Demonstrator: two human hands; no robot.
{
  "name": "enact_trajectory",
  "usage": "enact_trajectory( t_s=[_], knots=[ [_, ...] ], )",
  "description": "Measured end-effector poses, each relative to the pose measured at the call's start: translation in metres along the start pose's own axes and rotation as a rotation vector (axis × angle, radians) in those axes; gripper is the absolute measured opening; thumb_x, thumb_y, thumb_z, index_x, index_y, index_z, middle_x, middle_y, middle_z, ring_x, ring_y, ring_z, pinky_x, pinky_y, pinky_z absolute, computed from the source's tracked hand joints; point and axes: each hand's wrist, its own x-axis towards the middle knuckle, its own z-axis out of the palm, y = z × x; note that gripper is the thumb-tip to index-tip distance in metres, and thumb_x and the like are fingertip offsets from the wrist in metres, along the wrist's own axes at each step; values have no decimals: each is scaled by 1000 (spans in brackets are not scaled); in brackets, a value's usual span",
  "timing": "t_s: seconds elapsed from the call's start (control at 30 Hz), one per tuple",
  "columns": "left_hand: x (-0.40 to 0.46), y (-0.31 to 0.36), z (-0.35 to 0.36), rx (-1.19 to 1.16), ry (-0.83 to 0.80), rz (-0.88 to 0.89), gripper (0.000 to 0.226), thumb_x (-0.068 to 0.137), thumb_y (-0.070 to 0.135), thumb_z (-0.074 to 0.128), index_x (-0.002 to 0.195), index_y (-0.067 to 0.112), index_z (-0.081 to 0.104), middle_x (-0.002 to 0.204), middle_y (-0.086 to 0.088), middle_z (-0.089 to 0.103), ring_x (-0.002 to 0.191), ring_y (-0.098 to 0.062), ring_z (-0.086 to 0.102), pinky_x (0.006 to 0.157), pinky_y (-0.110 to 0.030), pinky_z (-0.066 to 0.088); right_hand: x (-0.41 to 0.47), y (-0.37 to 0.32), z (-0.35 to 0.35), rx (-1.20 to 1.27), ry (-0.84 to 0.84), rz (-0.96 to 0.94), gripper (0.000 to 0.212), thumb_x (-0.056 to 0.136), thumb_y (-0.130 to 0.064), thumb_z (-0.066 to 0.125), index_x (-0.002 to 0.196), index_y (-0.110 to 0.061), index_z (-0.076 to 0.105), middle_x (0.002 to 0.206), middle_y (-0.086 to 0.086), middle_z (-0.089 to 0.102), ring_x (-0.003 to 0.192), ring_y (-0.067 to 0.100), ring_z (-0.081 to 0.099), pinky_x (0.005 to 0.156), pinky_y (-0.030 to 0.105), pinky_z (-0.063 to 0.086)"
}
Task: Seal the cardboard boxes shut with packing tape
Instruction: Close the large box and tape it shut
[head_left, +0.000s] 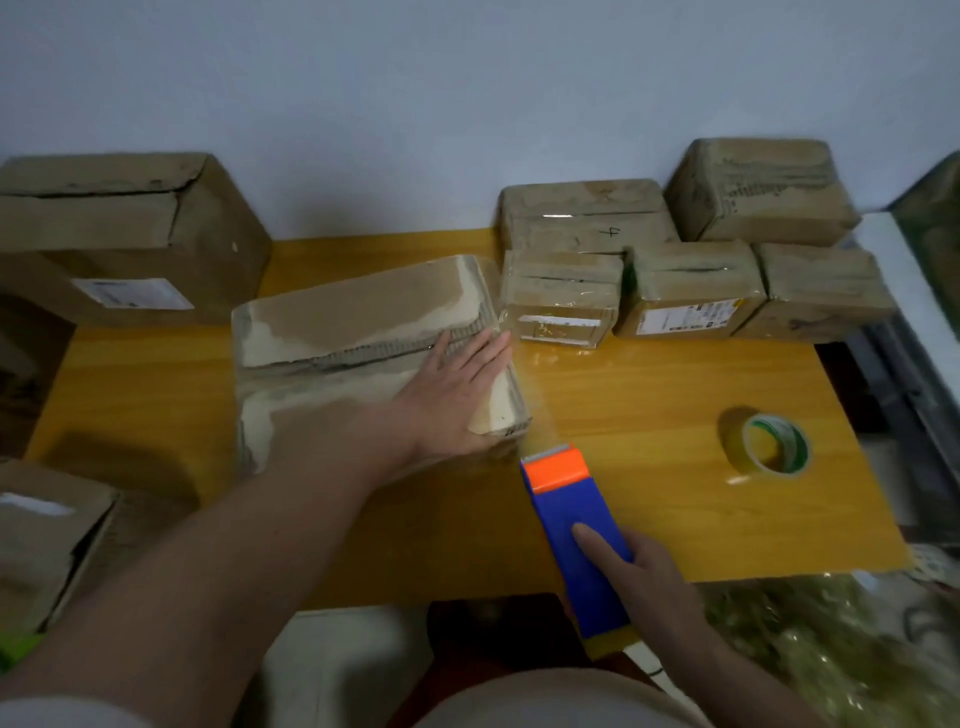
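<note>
Your right hand (641, 577) grips the blue tape dispenser (576, 540) close to you. Keep the tape (535, 415) tight as you pull. Your left hand (457, 395) lies flat, fingers spread, on the box (337, 332) mid-table (649, 395); press firmly. Taped boxes (691, 291) wait behind.

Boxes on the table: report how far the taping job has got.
Done: the small boxes at the back right show glossy tape. In hand: left hand presses the middle box while right hand draws the tape dispenser off its edge. Left: the big box far left looks untaped.
</note>
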Motion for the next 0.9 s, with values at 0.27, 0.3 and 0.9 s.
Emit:
enact_trajectory(
  t_s=[0.27,0.3,0.9],
  knots=[
    [-4,-2,4,-12,2,31,82,92,66,33,143,42,-27,153,-8,-36,141,-23,-34,115,-55,-16,-5,12,-1,38,39,-4,36,89,-29,63,98,6,63,81,23,70,67,36,70,59,38,57],
    [-4,-2,5,-13,6,32,82,93,64,35,142,44,-27,153,-8,-36,141,-23,-35,115,-54,-17,-5,13,0,30,50,2,36,88,-30,63,98,4,63,83,22,71,69,35,70,61,39,57],
    [-8,-1,6,-22,45,37,75,91,67,17,144,36,-26,156,4,-30,142,-14,-31,119,-48,-11,77,7,21,-590,157,213,48,96,-42,52,62,-14,35,59,3,39,50,17,37,49,28,26]
  ],
)
